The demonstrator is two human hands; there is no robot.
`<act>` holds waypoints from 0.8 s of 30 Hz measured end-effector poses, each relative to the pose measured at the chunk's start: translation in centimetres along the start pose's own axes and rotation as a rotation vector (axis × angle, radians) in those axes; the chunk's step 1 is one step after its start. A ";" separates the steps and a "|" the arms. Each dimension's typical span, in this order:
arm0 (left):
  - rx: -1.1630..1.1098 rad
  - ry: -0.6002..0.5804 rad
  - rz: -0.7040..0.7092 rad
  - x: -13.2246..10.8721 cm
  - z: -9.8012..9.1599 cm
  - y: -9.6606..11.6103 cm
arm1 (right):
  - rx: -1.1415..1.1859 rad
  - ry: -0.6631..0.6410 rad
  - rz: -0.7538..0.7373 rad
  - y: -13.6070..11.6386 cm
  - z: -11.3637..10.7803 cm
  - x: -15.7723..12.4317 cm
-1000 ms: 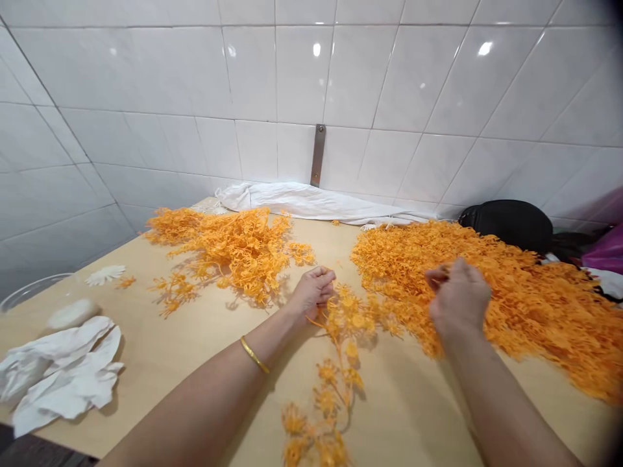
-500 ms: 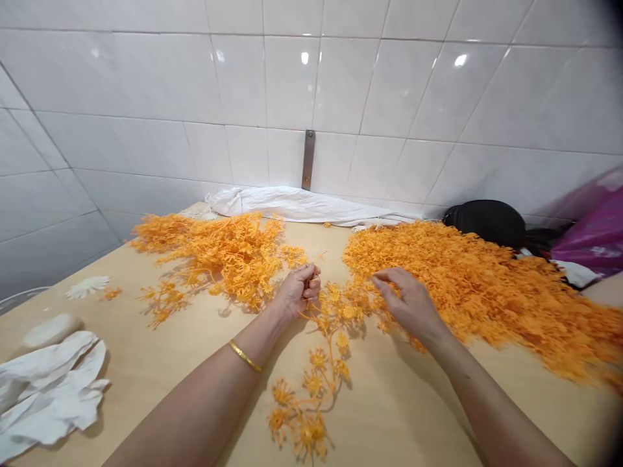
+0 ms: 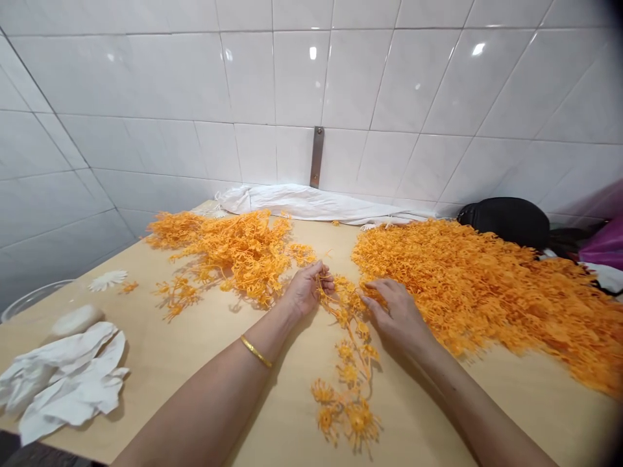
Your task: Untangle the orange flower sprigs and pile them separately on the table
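Note:
My left hand [image 3: 310, 289], with a gold bangle on the wrist, is curled around the stem end of an orange artificial flower spray [image 3: 359, 415]. The spray trails down the table, its spiky flower heads along a thin branching stem. Just to the right, my right hand [image 3: 396, 312] has thumb and forefinger closed on a small orange flower piece [image 3: 370, 296], near the spray's upper part. Fingers partly hide where the pieces meet. A heap of finished-looking orange sprays [image 3: 243, 250] lies beyond my left hand, and a wide pile of loose orange flower pieces [image 3: 477, 285] spreads beside my right.
White crumpled cloth [image 3: 78, 383] and a whitish rounded object [image 3: 76, 320] lie at the left, near a white flower piece [image 3: 108, 280]. White sheeting [image 3: 302, 200] runs along the tiled wall. A black case [image 3: 506, 220] and purple bag [image 3: 606, 243] stand at the back right.
My right hand has moved in from the pile toward my left hand, its fingertips closing on a flower piece. My left fist has loosened slightly around the stem. The view has shifted a little.

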State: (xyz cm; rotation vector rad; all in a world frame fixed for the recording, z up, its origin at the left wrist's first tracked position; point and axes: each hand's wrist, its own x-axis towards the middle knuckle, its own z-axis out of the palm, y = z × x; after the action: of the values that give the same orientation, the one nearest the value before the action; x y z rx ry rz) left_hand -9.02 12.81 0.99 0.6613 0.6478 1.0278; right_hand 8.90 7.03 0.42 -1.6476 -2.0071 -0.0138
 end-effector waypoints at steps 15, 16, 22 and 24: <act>0.019 -0.040 -0.042 0.5 -0.6 0.2 | -0.221 0.019 0.001 0.7 0.9 -0.4; 0.020 -0.042 -0.046 0.6 -0.7 0.2 | -0.222 0.025 0.000 0.8 1.0 -0.4; 0.076 -0.082 -0.013 0.3 -0.7 0.0 | -0.183 0.090 -0.024 0.9 0.9 -0.2; 0.123 -0.066 -0.013 0.2 -0.5 0.1 | -0.124 0.112 -0.047 0.9 0.7 -0.1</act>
State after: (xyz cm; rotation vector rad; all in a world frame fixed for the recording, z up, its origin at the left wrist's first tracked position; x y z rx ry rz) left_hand -9.37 13.07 0.68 0.7946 0.6610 0.9559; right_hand 9.47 7.37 -0.53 -1.6367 -1.9942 -0.2469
